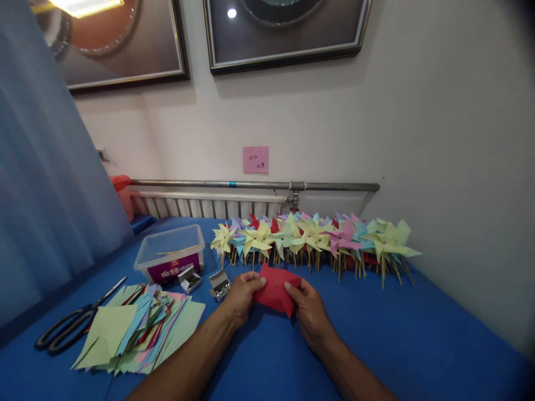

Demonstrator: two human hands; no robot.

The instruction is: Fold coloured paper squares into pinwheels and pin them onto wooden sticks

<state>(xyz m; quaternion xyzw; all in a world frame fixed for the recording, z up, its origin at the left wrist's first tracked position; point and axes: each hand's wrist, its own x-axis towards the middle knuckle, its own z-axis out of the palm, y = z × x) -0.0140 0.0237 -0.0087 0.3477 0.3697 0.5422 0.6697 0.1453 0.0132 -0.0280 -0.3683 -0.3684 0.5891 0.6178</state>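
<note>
A piece of red paper (276, 289) is held up between my two hands above the blue surface. My left hand (244, 295) pinches its left edge, thumb on top. On the opposite side, my right hand (307, 306) grips the paper with the thumb pressed on its face. The sheet looks cut and partly bent, with pointed corners at top left and bottom right. Behind it stand many finished paper pinwheels (309, 236) on sticks, in yellow, blue, pink, red and green. A small open box of metal pins (220, 287) lies just left of my left hand.
A pile of cut coloured paper (137, 328) lies at the left beside black-handled scissors (79, 323). Behind it are a clear plastic tub (169, 250) holding sticks and another small pin box (190, 279). A blue curtain (50, 167) hangs left; a pipe (209, 184) runs along the wall.
</note>
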